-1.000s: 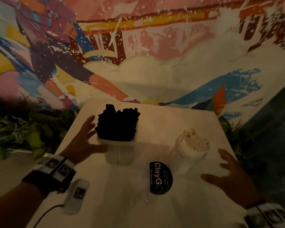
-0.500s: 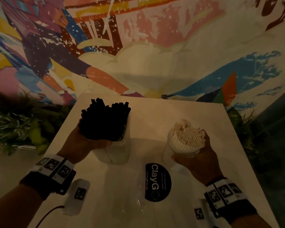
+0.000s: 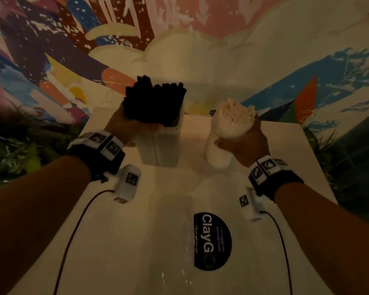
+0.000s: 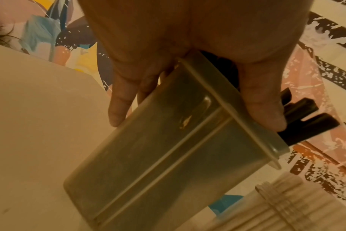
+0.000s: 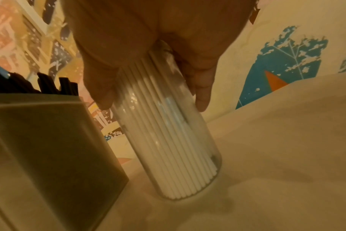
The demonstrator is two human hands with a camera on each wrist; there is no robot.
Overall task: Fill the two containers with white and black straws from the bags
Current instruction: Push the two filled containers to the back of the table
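Observation:
A square translucent container point(image 3: 160, 147) packed with black straws point(image 3: 156, 103) stands at the back of the white table point(image 3: 115, 241). My left hand point(image 3: 140, 127) grips it at the rim, thumb point(image 4: 263, 101) on the near side and fingers point(image 4: 118, 106) round the far side. To its right is a round clear jar point(image 3: 217, 155) full of white straws point(image 3: 232, 116). My right hand point(image 3: 243, 143) holds the jar near its top, thumb point(image 5: 99, 89) and fingers point(image 5: 201, 95) wrapped round the jar point(image 5: 168, 137). I cannot tell whether either container is lifted off the table.
A black round "ClayGO" sticker point(image 3: 212, 241) lies on the table near me, with flat clear plastic point(image 3: 173, 277) beside it. Green plants point(image 3: 11, 150) flank the table on the left and at the right edge point(image 3: 322, 143). A painted wall point(image 3: 200, 50) rises right behind.
A second ago both hands were open beside the containers. They closed round them, and both containers now stand farther back on the table.

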